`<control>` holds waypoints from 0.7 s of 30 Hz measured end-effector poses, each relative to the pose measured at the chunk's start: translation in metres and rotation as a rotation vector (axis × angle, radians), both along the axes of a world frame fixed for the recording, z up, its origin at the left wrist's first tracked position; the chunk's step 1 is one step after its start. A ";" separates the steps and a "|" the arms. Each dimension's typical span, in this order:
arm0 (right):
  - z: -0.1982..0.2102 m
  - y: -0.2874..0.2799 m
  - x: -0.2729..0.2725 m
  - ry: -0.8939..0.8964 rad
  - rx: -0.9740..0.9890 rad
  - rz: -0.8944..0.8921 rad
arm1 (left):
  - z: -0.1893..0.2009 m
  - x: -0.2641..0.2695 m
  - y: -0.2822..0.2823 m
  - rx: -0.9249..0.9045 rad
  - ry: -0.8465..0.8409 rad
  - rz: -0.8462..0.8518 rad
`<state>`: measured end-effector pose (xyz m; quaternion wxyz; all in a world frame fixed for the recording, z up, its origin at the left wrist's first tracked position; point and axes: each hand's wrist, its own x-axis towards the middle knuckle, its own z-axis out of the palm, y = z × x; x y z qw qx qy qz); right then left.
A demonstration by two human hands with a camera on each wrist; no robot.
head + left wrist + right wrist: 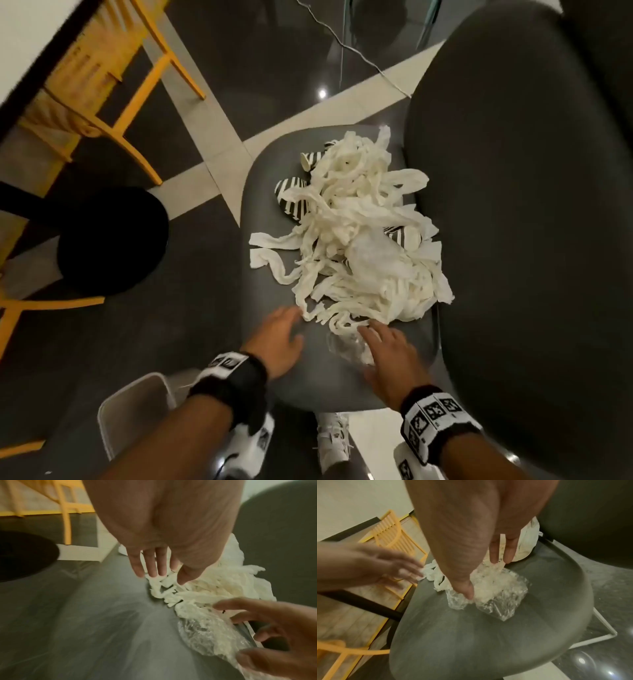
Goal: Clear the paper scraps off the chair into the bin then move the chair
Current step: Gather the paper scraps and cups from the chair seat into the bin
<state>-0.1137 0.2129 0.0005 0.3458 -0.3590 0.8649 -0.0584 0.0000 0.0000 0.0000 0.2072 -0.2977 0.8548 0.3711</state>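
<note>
A heap of white paper strips (359, 246), mixed with black-and-white striped scraps (293, 202), lies on the grey chair seat (270, 192). A crumpled clear plastic wrapper (496, 591) sits at the heap's near edge. My left hand (279, 337) is open, and its straight fingertips (152, 573) touch the nearest strips (164, 591). My right hand (388, 353) is open too, its fingers (508, 553) and thumb resting on the wrapper (205, 635). A pale bin (133, 411) stands on the floor below my left wrist.
The chair's dark backrest (513, 205) rises right of the heap. Yellow chairs (102, 85) and a black round table base (113, 240) stand to the left. A white cable (359, 51) crosses the floor beyond. My shoes (332, 438) are under the seat's front edge.
</note>
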 end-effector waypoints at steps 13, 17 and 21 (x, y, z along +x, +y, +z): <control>-0.048 -0.018 0.013 0.011 0.071 0.196 | -0.072 -0.013 -0.015 -0.122 0.064 0.011; -0.038 -0.038 0.013 0.065 0.143 0.297 | -0.046 0.000 -0.030 0.055 0.155 0.237; -0.028 -0.052 0.015 0.081 0.225 0.339 | -0.026 0.017 -0.049 0.120 0.193 0.220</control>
